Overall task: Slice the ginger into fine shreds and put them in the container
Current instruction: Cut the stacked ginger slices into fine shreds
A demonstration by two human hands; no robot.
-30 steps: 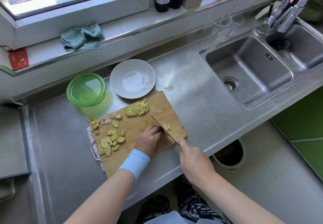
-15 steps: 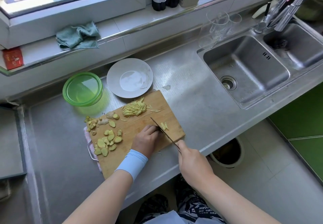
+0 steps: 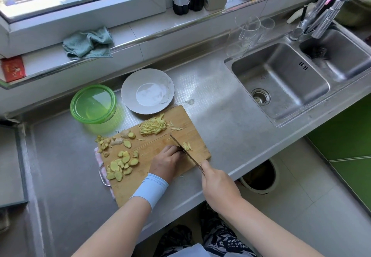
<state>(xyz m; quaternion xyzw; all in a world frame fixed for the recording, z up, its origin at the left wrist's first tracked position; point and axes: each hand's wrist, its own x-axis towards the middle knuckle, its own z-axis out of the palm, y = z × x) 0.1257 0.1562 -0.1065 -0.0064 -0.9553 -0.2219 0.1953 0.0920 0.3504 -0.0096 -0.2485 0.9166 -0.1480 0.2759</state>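
Note:
A wooden cutting board [image 3: 186, 132] lies on the steel counter. Ginger slices [image 3: 120, 165] lie scattered over its left half, and a pile of fine shreds [image 3: 153, 126] sits near its far edge. A few fresh shreds [image 3: 187, 146] lie just right of the knife [image 3: 183, 149]. My right hand [image 3: 219, 189] grips the knife handle, blade down on the board. My left hand [image 3: 167, 162], fingers curled, holds down ginger against the blade's left side; that ginger is hidden. A green lidded container [image 3: 93, 104] stands behind the board's left end.
A grey plate [image 3: 128, 94] sits behind the board beside the container. A double sink [image 3: 281, 80] with tap and drinking glasses [image 3: 248, 30] is at right. Bottles and a teal cloth [image 3: 88, 43] rest on the window sill. A bin [image 3: 259, 177] stands on the floor below the counter edge.
Both hands have stayed at the same spot on the board with the knife against the left fingers. The camera view has shifted slightly.

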